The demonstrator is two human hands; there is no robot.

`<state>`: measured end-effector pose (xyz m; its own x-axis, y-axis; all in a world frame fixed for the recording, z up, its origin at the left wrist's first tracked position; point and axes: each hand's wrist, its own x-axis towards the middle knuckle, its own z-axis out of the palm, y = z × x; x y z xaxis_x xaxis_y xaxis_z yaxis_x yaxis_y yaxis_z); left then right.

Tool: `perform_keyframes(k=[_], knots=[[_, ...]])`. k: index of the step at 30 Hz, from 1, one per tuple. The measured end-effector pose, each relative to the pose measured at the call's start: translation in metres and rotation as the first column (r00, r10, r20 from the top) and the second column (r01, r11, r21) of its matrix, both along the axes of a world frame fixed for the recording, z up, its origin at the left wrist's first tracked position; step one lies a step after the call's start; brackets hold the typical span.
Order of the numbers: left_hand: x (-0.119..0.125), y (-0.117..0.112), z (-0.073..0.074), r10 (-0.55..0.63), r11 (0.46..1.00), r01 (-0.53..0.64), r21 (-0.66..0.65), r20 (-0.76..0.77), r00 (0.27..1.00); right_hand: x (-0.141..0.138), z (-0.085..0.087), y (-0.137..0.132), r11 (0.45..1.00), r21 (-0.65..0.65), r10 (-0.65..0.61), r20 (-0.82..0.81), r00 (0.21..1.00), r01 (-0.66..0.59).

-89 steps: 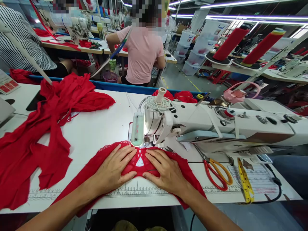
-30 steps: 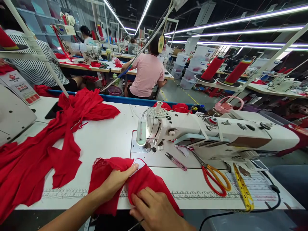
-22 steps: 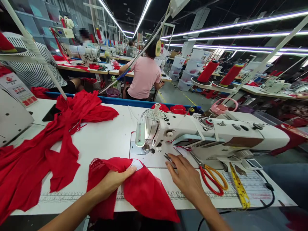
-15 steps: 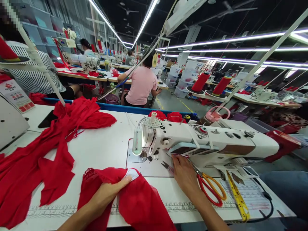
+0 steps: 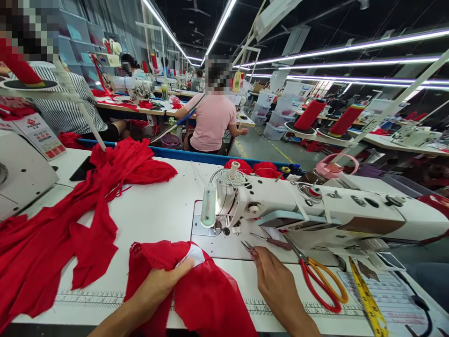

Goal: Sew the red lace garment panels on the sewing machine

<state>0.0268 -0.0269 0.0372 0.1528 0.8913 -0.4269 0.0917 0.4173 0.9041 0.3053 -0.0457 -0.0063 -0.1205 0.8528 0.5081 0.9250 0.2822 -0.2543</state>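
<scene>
My left hand [image 5: 159, 283] grips a red fabric piece [image 5: 213, 299] near the table's front edge, with the thumb pressed on a white patch [image 5: 194, 256] along its top edge. A dark lace-like edge shows at the cloth's left. My right hand [image 5: 275, 278] is closed around small thread snips [image 5: 247, 246], whose pointed blades stick out toward the sewing machine's needle area. Just beyond those fingers lies a slim pointed tool with a brownish handle [image 5: 278, 242]. To the right rest large scissors [image 5: 317, 276] with one red and one orange handle loop.
The white sewing machine [image 5: 312, 206] spans the right side of the table. A heap of red fabric [image 5: 80, 210] covers the left. A yellow measuring tape [image 5: 368, 299] lies over a printed sheet [image 5: 403, 299]. A person in pink [image 5: 214, 121] sits ahead, facing away.
My right hand has drawn back from under the machine arm and now has the snips, which were lying on the machine bed. My left hand keeps its hold on the red fabric.
</scene>
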Motion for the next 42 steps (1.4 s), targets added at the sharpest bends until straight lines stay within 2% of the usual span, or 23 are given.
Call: perform_keyframes(k=[2,4,5,10,13,21,33,42], knots=[[0.0,-0.002,-0.002,0.023,0.999,-0.022,-0.043,0.017,1.0,-0.022,0.009,-0.012,0.991,-0.103,0.074,-0.164,0.984,-0.091],[0.0,-0.003,-0.002,0.044,0.995,-0.04,-0.088,0.046,0.998,-0.046,0.017,-0.022,0.968,-0.191,0.117,-0.218,0.969,-0.16],[0.001,-0.003,-0.001,0.05,0.994,-0.043,-0.104,0.067,0.996,-0.057,0.021,-0.024,0.964,-0.196,0.136,-0.219,0.966,-0.18],[0.001,-0.004,-0.001,0.064,0.987,-0.043,-0.152,0.135,0.989,-0.088,0.024,-0.021,0.988,0.002,0.154,-0.09,0.984,-0.155],[0.0,-0.005,-0.002,0.063,0.989,-0.045,-0.141,0.12,0.991,-0.091,0.02,-0.017,0.988,0.053,0.144,-0.034,0.989,-0.142],[0.0,-0.003,-0.006,0.06,0.993,-0.047,-0.106,0.122,0.991,-0.093,0.018,-0.015,0.988,0.078,0.136,0.0,0.991,-0.135],[-0.002,-0.002,-0.011,0.041,0.998,-0.035,-0.053,0.121,0.992,-0.095,0.011,-0.013,0.988,0.065,0.142,-0.036,0.989,-0.14],[-0.002,-0.002,-0.01,0.038,0.995,-0.023,-0.093,0.172,0.984,-0.098,0.009,-0.013,0.988,0.085,0.137,-0.083,0.987,-0.13]])
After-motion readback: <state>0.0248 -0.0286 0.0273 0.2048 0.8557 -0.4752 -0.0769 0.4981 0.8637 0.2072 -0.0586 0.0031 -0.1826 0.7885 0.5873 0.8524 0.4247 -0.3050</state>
